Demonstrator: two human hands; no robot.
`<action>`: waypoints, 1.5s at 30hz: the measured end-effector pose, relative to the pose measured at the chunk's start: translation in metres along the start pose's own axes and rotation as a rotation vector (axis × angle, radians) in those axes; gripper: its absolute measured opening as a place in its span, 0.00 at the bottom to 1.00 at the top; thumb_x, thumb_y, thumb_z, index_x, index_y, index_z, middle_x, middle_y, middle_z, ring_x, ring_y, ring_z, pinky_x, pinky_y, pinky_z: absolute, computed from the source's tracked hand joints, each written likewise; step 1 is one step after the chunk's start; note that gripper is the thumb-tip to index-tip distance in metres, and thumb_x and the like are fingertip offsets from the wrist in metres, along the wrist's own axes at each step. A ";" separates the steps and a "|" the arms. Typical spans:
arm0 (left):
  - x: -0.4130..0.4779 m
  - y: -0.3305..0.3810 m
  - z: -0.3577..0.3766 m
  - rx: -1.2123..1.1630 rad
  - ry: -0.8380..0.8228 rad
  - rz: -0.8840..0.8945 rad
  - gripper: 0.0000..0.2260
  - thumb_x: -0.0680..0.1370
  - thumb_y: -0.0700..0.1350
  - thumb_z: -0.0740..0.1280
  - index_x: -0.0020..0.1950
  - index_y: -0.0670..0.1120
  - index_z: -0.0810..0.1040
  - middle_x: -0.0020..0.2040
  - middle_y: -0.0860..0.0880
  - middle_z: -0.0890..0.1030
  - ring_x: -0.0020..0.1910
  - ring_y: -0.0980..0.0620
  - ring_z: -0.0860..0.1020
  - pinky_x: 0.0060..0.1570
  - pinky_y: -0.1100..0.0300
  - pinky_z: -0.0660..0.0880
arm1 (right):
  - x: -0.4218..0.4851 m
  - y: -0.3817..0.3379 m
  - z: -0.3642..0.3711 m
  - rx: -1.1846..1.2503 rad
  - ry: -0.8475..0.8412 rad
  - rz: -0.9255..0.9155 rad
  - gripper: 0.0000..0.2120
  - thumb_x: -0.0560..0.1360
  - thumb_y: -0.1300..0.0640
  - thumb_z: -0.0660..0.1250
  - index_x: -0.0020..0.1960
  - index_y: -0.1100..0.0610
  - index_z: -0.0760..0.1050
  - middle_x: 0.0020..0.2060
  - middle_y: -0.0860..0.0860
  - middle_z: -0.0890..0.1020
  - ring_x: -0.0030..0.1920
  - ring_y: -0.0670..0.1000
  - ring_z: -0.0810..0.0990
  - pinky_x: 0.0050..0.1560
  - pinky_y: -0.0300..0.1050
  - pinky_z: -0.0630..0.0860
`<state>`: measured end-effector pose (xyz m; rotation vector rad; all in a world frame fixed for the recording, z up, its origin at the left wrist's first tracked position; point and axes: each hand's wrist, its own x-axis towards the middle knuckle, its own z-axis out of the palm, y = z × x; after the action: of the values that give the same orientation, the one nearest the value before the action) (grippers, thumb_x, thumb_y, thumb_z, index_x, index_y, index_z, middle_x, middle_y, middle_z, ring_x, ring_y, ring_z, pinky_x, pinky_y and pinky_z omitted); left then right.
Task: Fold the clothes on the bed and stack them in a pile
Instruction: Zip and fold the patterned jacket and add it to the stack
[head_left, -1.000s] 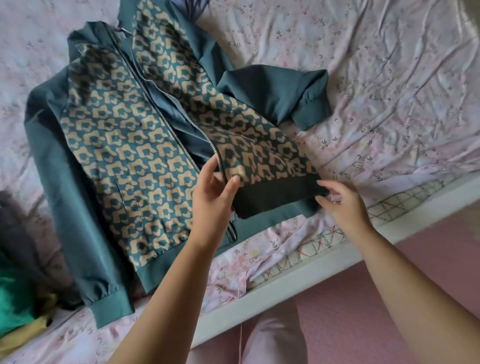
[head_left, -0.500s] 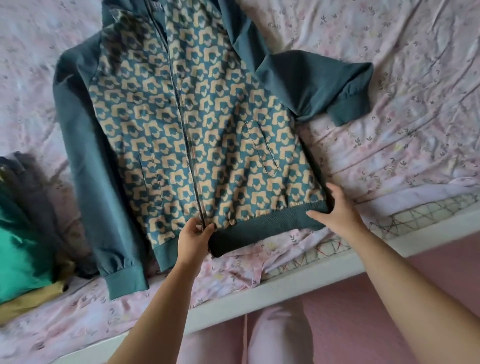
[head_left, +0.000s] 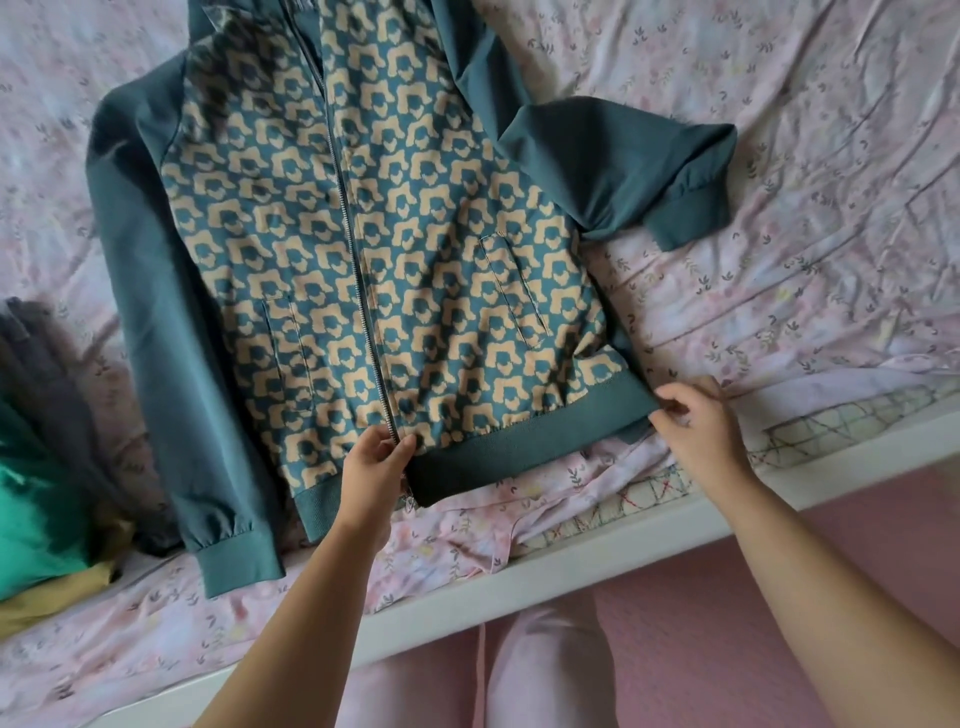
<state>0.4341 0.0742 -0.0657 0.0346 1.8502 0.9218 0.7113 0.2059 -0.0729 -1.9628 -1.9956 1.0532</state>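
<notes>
A teal zip jacket (head_left: 415, 260) with a tan pattern lies flat, front up, on the bed (head_left: 779, 130). Its plain teal sleeves spread out: one runs straight down the left side, the other is bent at the right. My left hand (head_left: 376, 460) pinches the bottom hem at the foot of the zipper. My right hand (head_left: 693, 415) grips the hem's right corner, near the mattress edge. The jacket's collar is cut off by the top of the frame.
A heap of other clothes (head_left: 36, 467), grey, green and mustard, sits at the left edge of the bed. The white bed frame (head_left: 571, 561) runs diagonally below my hands, with pink floor (head_left: 779, 649) under it. The floral sheet is rumpled near the hem.
The right front panel, folded open a second ago, has been laid flat so the jacket is closed. My left hand slid down to the zipper's foot; my right hand stayed at the hem corner.
</notes>
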 end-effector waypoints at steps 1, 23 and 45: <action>0.000 0.001 0.001 0.012 0.002 0.007 0.08 0.78 0.37 0.63 0.39 0.44 0.69 0.37 0.47 0.76 0.36 0.52 0.73 0.35 0.58 0.71 | 0.002 -0.006 -0.003 0.047 0.044 0.009 0.10 0.71 0.70 0.66 0.52 0.65 0.77 0.48 0.62 0.76 0.43 0.53 0.73 0.43 0.37 0.68; 0.016 -0.007 0.007 0.111 0.119 0.053 0.07 0.79 0.39 0.62 0.40 0.45 0.70 0.37 0.46 0.73 0.34 0.52 0.69 0.31 0.60 0.68 | 0.006 0.000 -0.025 0.023 0.085 0.005 0.14 0.69 0.75 0.62 0.52 0.64 0.70 0.44 0.60 0.76 0.43 0.60 0.77 0.40 0.52 0.73; 0.021 0.003 0.033 0.197 0.115 0.153 0.06 0.77 0.38 0.65 0.41 0.46 0.72 0.38 0.49 0.78 0.35 0.53 0.77 0.35 0.62 0.73 | 0.044 0.021 -0.018 0.290 -0.108 0.259 0.17 0.68 0.51 0.71 0.51 0.59 0.74 0.48 0.57 0.80 0.48 0.56 0.79 0.49 0.54 0.76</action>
<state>0.4491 0.1042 -0.0862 0.2518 2.0630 0.8570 0.7326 0.2510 -0.0869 -2.0754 -1.5527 1.4437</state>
